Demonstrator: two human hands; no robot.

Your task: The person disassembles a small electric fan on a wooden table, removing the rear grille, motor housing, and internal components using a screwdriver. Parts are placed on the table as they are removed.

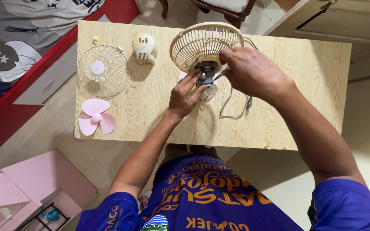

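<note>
Small desk fan, dismantled, far centre of counter.
- Rear grille and motor: left hand fingers pinch the motor; right hand fingers closed on a small tool, type unclear.
- Risk: the unsteady grille may tip; the tool may slip.
- Left: front grille, pink blade, cream housing.

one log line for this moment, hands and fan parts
left hand: steadies fan motor | right hand: at motor, grip unclear | front grille, pink blade: lying apart
</note>
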